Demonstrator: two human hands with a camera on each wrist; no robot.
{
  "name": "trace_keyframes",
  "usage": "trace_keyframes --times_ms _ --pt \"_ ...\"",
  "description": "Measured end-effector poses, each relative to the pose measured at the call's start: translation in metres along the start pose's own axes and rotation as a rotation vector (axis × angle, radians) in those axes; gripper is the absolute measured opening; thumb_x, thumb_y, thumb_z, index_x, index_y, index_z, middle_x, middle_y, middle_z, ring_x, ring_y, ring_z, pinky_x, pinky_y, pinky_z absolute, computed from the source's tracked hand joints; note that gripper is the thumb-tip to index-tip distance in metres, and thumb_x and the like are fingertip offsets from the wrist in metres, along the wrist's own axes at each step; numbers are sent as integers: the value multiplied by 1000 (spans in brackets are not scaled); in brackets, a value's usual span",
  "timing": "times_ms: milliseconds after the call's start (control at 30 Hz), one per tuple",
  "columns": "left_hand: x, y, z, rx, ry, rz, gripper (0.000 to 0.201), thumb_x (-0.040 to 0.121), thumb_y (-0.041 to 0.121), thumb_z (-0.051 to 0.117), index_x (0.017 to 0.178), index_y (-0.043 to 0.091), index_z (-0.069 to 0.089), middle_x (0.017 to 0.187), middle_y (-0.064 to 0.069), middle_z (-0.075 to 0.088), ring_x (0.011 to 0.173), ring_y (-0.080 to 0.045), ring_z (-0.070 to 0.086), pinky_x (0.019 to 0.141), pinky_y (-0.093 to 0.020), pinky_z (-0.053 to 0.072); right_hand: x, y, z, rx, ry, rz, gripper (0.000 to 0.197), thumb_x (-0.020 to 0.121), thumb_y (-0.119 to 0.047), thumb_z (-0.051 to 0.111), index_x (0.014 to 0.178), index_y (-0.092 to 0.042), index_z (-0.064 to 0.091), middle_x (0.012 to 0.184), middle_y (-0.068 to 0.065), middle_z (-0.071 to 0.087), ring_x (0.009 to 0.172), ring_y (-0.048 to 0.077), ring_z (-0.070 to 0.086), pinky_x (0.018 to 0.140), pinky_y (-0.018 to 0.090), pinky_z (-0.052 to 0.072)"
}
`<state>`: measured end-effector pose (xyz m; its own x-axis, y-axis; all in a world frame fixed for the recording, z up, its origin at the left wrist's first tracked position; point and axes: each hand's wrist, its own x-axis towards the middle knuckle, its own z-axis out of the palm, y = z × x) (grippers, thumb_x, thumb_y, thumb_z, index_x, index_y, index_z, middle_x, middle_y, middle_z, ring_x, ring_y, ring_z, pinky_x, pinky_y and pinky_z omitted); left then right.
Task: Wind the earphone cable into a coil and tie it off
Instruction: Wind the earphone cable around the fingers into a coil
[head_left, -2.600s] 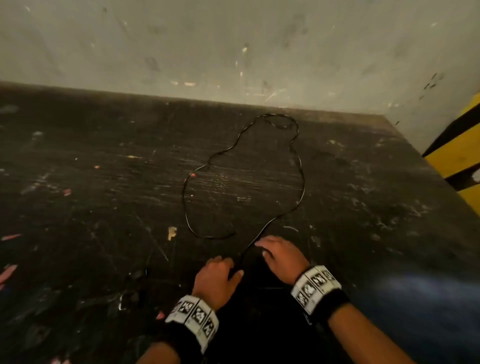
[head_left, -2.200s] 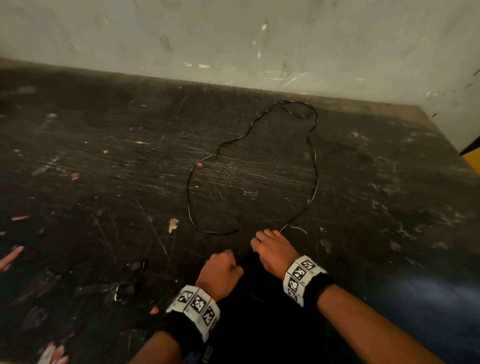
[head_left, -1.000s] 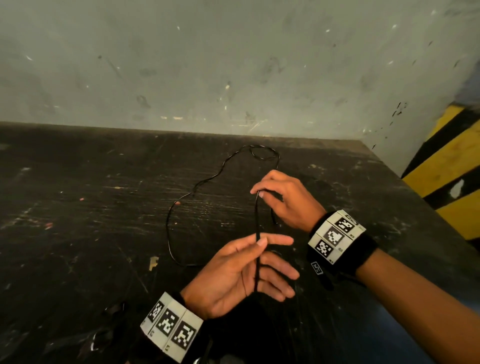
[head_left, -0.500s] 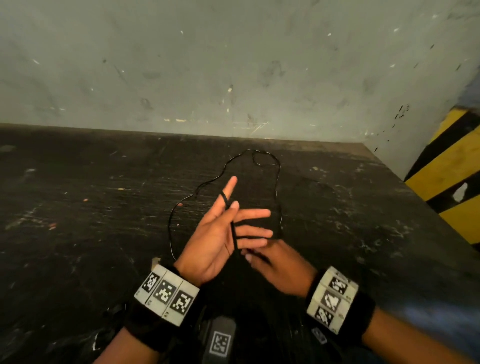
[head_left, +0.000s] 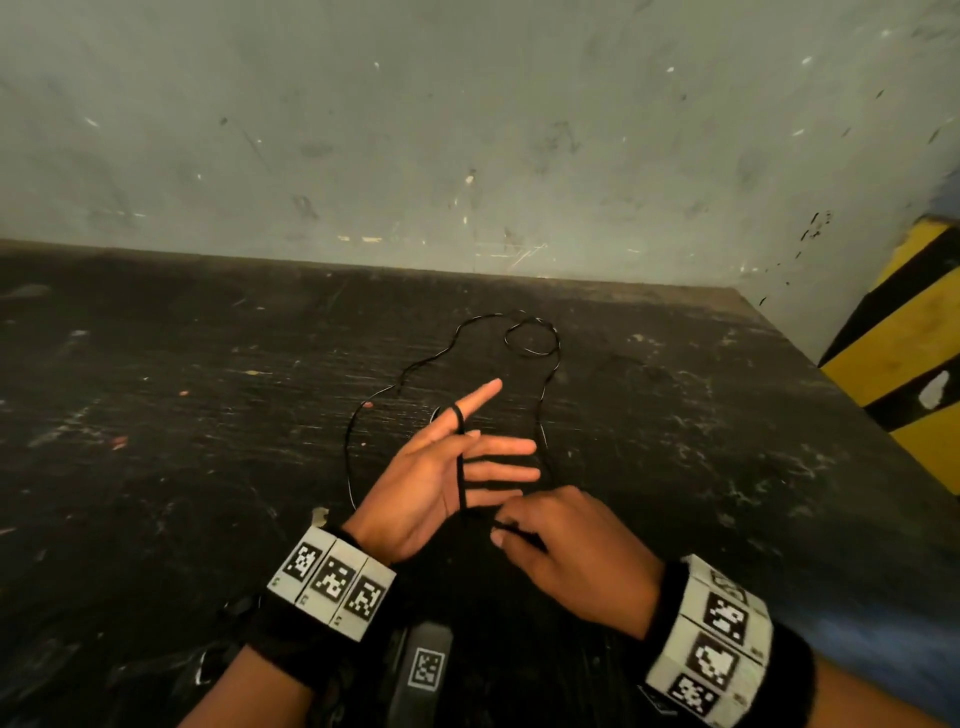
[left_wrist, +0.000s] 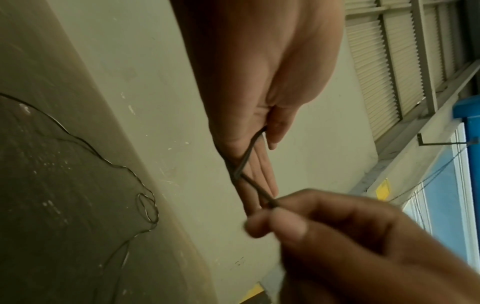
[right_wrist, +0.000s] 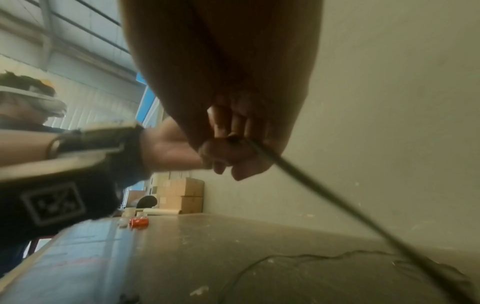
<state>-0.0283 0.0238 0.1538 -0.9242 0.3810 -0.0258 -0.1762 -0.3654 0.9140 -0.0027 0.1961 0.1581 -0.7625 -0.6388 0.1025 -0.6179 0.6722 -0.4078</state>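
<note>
Now the thin black earphone cable (head_left: 459, 457) has been looped over the spread left hand (head_left: 436, 483), pinched below by the right hand (head_left: 566, 551), so winding has begun.

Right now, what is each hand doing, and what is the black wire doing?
Thin black earphone cable: looped round the left forefinger, running down across the palm; the rest lies loose on the table.
Left hand: raised, palm up, fingers straight and spread.
Right hand: grip pinching the cable below the left palm.
Dark scratched table: carries the slack cable.
</note>
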Motion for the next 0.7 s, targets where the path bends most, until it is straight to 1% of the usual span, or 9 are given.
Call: trace_keyframes --times_ms 133,233,300,367,400,433,500,633,700 --pt "-2 -2 -5 53 -46 -46 45 96 15 36 135 35 45 117 -21 67 101 -33 67 84 -48 55 0 -10 -34 -73 -46 -77 15 90 -33 54 86 -23 63 86 -4 67 80 13 61 65 29 43" --pt "-7 -6 0 178 -112 -89 42 97 19 37 135 36 46 115 -18 68 95 -34 69 70 -42 59 5 -14 -64 -108 -82 -135 11 89 -32 57 86 -25 65 75 -12 58 68 4 55 63 28 44" --pt "-11 -9 6 222 -183 -88 42 93 26 40 133 31 48 108 -22 69 73 -32 71 50 -32 57 11 -15 -85 -126 -61 -157 9 88 -33 59 85 -27 66 66 -16 49 59 -1 48 60 27 44" --pt "-13 -9 11 238 -214 -44 40 91 29 37 129 27 51 87 -25 71 43 -21 61 33 -19 37 18 -14 -104 -141 -24 -171 10 85 -35 63 82 -27 67 60 -15 47 55 1 47 56 29 43" --pt "-13 -9 12 237 -205 -14 39 91 31 36 125 26 54 74 -23 70 34 -15 51 31 -19 25 21 -14 -112 -138 -3 -187 11 84 -35 65 79 -26 68 58 -12 48 53 4 47 54 28 41" --pt "-13 -8 12 224 -195 10 39 90 33 35 122 25 57 64 -20 66 29 -12 42 31 -19 18 24 -14 -119 -133 14 -206 13 83 -35 66 77 -24 69 57 -10 49 52 7 48 53 27 39" --pt "-13 -6 13 199 -199 41 44 91 40 33 121 20 59 56 -16 59 28 -10 32 32 -18 15 30 -14 -130 -132 40 -232 14 82 -33 67 79 -19 71 56 -5 52 51 11 47 50 19 33" --pt "-18 -4 16 267 -257 43 48 94 44 29 124 19 56 61 -14 61 28 -8 34 32 -19 12 37 -12 -146 -70 109 -252 16 80 -31 69 83 -16 72 56 8 54 48 13 42 48 19 30" --pt "-21 0 18 284 -288 31 47 94 45 30 128 21 52 70 -15 65 30 -9 43 29 -16 19 40 -8 -149 -52 122 -256 17 79 -32 70 83 -16 73 53 7 51 46 11 39 48 24 31"
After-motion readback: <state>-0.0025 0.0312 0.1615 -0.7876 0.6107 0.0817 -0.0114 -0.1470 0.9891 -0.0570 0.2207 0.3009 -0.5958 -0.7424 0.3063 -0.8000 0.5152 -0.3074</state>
